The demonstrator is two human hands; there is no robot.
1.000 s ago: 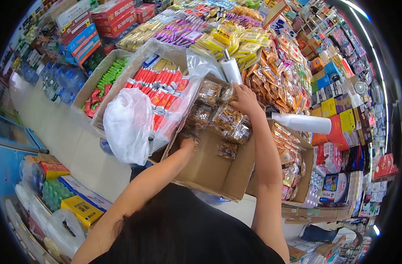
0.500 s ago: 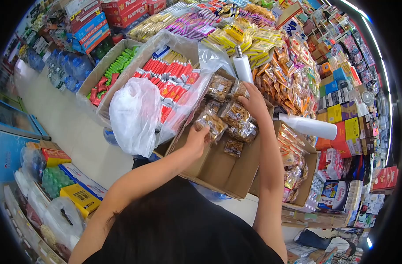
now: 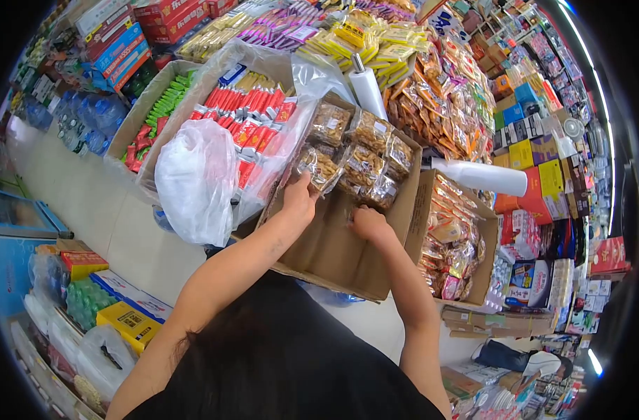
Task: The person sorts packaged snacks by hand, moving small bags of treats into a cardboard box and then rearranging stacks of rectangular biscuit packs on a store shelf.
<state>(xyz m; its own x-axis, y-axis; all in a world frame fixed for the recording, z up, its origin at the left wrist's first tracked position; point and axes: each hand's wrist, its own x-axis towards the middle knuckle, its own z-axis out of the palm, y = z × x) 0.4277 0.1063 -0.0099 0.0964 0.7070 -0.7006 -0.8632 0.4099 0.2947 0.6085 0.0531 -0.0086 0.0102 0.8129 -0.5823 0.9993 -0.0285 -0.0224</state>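
Note:
Clear packets of brown, nutty-looking snacks fill the far part of an open cardboard box. My left hand grips the near edge of one snack packet, which rests against the left wall. Lower down in the box, my right hand is closed, fingers curled downward. A sliver of a small packet shows at its fingertips; the rest is hidden by the hand. Farther back lie more packets, among them a white-labelled one and another beside the right wall.
Left of the box stands a plastic-lined carton of red-wrapped snacks, with a white plastic bag over its near corner. A carton of orange packets adjoins on the right. Rolls of clear bags stand behind. A person is at lower right.
My right hand has moved from the far packets down to the small loose packet near the middle of the box. The left hand's packet now sits against the left wall. The view has shifted.

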